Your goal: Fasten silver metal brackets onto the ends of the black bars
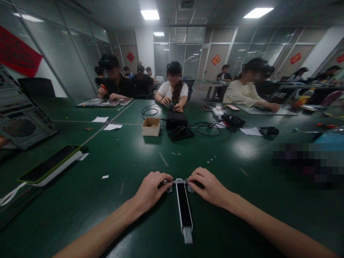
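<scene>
A long narrow device [184, 206] with a white frame and a black top face lies on the green table in front of me. A pale grey tab [187, 235] sticks out of its near end. At its far end, small silver metal parts jut out to both sides. My left hand [153, 187] pinches the left metal part [169, 189] between thumb and fingers. On the other side, the fingers of my right hand [206, 184] are closed on the right metal part [190, 189]. The fingers partly cover both parts, so their exact kind cannot be made out.
A small cardboard box [151, 128] stands ahead, beside a black box [176, 121] and cables. To the left are a green-edged phone [51, 163] on a white block and a computer case [23, 111]. Several people sit across the green table [129, 157]. Paper scraps [105, 177] lie about.
</scene>
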Tool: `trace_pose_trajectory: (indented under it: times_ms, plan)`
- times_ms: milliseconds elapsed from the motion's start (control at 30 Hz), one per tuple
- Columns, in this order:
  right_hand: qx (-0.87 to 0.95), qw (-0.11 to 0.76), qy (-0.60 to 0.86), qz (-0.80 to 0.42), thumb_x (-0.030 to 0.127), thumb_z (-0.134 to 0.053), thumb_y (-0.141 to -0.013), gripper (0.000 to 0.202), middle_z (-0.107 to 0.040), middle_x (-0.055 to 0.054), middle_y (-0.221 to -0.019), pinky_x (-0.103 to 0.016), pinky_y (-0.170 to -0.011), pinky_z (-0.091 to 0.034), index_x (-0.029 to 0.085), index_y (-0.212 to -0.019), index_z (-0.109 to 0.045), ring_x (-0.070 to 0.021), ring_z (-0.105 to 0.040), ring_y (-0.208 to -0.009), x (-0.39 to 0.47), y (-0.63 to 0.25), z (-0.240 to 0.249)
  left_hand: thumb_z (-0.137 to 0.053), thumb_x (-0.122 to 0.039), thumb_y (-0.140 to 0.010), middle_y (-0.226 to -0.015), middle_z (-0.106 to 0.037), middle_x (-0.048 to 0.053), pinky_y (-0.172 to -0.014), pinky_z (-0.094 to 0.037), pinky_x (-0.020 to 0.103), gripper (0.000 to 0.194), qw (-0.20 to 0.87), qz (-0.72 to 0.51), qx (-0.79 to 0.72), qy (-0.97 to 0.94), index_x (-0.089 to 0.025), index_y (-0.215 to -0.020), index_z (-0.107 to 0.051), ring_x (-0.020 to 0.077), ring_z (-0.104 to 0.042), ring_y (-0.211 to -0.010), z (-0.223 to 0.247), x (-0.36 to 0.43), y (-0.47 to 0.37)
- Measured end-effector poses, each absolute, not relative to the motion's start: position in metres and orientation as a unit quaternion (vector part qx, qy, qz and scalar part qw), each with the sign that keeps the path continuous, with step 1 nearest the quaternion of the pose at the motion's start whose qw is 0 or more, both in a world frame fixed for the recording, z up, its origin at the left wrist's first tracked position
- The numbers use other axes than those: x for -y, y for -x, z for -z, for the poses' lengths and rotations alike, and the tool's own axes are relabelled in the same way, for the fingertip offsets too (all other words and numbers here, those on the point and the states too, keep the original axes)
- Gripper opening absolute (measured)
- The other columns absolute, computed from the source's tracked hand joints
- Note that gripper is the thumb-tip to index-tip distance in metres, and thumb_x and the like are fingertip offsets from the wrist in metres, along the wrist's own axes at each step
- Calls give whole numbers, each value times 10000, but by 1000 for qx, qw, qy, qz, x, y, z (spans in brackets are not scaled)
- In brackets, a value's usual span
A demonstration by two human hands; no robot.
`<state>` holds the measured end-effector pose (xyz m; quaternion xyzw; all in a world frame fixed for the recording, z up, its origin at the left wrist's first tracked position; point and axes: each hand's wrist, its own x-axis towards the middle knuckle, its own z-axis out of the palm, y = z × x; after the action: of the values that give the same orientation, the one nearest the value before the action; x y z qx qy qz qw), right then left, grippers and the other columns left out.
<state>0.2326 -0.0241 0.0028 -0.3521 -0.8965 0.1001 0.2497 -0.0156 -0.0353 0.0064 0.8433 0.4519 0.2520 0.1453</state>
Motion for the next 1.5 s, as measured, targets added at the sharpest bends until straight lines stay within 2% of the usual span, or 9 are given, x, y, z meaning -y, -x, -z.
trace_pose_trajectory:
  times_ms: [200,367,567,800,967,1133,1300,1500]
  plan:
    - [897,269,351,-12,187,-477,-869,156,-625,-69,-841,-330,-685,-439,148,-900,-625,-177,-545,-767,4,-253,-8,-598,-157,-851,-859,-645,10,-689,-445,284,155,135,-268,-441,-846,-211,-993,-624,170,-576,-774,-4,35,18]
    - [813,272,512,62,209,-506,-831,196,-611,-112,-937,-387,-753,-456,145,-974,-622,-237,-556,-878,-30,-296,7,-585,-181,-846,-860,-644,15,-686,-440,286,157,131,-277,-437,-846,-207,-998,-617,169,-572,-766,-6,36,19]
    - [788,260,558,0,227,-483,-862,161,-613,-79,-839,-364,-709,-483,161,-851,-629,-214,-580,-801,-37,-304,16,-582,-174,-835,-866,-657,19,-694,-444,298,141,131,-287,-433,-844,-194,-972,-610,176,-584,-779,-11,36,18]
    - [812,366,451,-49,216,-486,-877,134,-620,-66,-850,-306,-637,-508,169,-941,-594,-167,-582,-719,6,-258,-5,-567,-176,-847,-839,-647,18,-693,-422,304,88,140,-262,-447,-844,-187,-916,-621,176,-572,-764,-13,38,18]
    - [841,323,412,-136,152,-542,-821,62,-616,-31,-789,-262,-590,-494,166,-850,-596,-140,-568,-681,32,-230,-8,-559,-177,-856,-829,-645,20,-708,-402,318,68,137,-250,-447,-848,-182,-867,-626,185,-568,-777,-15,38,17]
    - [833,298,434,-170,158,-571,-827,70,-618,-28,-819,-253,-583,-480,163,-882,-612,-133,-563,-678,32,-229,-11,-553,-182,-860,-836,-644,20,-713,-399,320,76,143,-239,-450,-849,-182,-873,-628,186,-569,-786,-16,38,16]
    - [843,274,407,-221,174,-555,-865,157,-642,-47,-927,-282,-712,-503,177,-1005,-626,-154,-592,-822,31,-231,-15,-545,-188,-866,-840,-649,18,-732,-400,328,82,146,-235,-455,-847,-184,-870,-627,187,-573,-803,-15,37,15]
    - [841,267,404,-241,199,-558,-871,127,-647,-40,-931,-304,-749,-495,196,-970,-637,-166,-589,-863,29,-231,-15,-537,-192,-871,-840,-647,17,-724,-399,322,88,149,-233,-453,-847,-187,-871,-624,182,-569,-794,-16,37,15]
